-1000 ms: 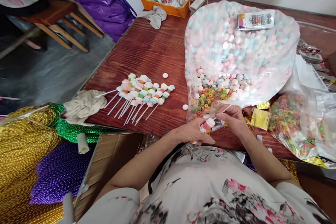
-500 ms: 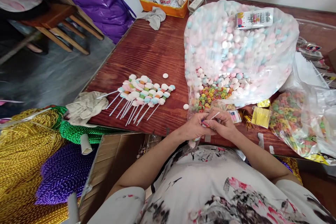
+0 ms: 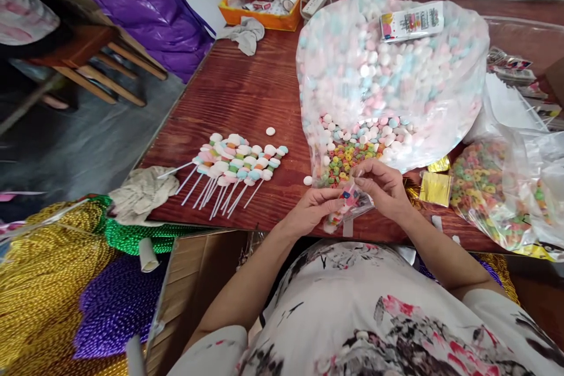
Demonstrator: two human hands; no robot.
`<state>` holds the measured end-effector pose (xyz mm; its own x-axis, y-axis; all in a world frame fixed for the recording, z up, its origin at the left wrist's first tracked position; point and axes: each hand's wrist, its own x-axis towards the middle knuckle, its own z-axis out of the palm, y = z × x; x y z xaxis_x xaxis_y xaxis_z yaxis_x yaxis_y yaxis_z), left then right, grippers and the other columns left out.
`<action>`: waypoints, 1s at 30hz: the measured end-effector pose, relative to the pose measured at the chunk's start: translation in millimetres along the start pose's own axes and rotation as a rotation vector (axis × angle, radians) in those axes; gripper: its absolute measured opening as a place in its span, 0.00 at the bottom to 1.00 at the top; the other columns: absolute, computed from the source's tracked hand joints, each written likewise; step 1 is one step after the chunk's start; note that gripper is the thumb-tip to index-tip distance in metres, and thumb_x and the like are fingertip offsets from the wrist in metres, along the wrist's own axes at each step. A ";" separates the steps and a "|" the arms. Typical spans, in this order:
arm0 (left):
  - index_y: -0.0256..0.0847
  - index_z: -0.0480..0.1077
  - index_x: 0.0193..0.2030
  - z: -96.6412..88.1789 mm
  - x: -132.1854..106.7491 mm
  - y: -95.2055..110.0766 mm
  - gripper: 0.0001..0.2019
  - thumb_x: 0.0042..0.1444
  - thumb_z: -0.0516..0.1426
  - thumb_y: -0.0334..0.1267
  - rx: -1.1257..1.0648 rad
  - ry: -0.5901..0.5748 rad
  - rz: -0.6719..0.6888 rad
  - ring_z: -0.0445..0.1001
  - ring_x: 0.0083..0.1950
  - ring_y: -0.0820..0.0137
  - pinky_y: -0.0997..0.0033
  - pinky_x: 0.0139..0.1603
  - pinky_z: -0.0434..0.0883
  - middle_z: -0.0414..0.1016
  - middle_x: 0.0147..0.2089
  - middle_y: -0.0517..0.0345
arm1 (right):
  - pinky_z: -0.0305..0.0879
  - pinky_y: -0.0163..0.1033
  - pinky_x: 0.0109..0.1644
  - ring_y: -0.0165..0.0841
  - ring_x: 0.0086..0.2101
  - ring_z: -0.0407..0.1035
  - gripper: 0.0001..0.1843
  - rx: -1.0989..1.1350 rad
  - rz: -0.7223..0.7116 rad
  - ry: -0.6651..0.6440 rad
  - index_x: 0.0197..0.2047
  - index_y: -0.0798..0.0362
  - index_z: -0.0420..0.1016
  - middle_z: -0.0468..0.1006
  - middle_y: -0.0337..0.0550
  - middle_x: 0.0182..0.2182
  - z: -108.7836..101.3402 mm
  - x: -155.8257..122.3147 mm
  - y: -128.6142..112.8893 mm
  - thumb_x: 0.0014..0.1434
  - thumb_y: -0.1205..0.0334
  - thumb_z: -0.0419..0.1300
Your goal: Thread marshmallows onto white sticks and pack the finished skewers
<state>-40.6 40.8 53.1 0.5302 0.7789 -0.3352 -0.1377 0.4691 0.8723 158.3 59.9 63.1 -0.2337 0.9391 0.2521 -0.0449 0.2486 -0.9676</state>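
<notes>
Where the fingertips of the left hand (image 3: 315, 211) and right hand (image 3: 383, 188) meet, both pinch shut on a candy skewer (image 3: 348, 202), a short stack of soft, rounded pink and white pieces under crinkled clear film. It lies between the hands, over the near edge of the grained wooden table (image 3: 247, 88), just before the mouth of the large clear bag (image 3: 388, 70) of pastel marshmallows. Finished skewers (image 3: 233, 161) fan out to the left. Half a second earlier, a white stick projected above the fingers; it no longer shows.
</notes>
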 end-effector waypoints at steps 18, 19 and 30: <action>0.38 0.79 0.40 23.3 10.4 -23.2 0.17 0.52 0.65 0.50 0.123 0.543 0.370 0.69 0.28 0.75 0.76 0.29 0.67 0.75 0.28 0.60 | 0.63 0.35 0.32 0.28 0.27 0.65 0.06 -0.074 0.080 0.126 0.29 0.52 0.74 0.72 0.36 0.25 25.0 -19.8 16.1 0.55 0.61 0.66; 0.38 0.79 0.42 25.4 9.2 -24.0 0.18 0.52 0.64 0.50 0.134 0.537 0.354 0.69 0.30 0.75 0.76 0.30 0.68 0.74 0.29 0.59 | 0.63 0.36 0.33 0.29 0.28 0.65 0.08 -0.118 0.032 0.152 0.27 0.52 0.74 0.72 0.37 0.24 26.7 -20.6 17.4 0.57 0.62 0.64; 0.37 0.67 0.30 16.0 2.4 -28.4 0.19 0.51 0.64 0.53 -0.123 0.089 -0.023 0.58 0.23 0.80 0.80 0.24 0.57 0.62 0.24 0.65 | 0.68 0.40 0.39 0.33 0.34 0.72 0.09 -0.568 -0.457 0.195 0.40 0.49 0.76 0.78 0.45 0.35 26.1 -22.8 33.5 0.61 0.70 0.56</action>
<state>-22.0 22.6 33.2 0.4591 0.7987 -0.3890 -0.2306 0.5300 0.8160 136.8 40.7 24.5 -0.1335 0.7251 0.6756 0.4243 0.6579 -0.6223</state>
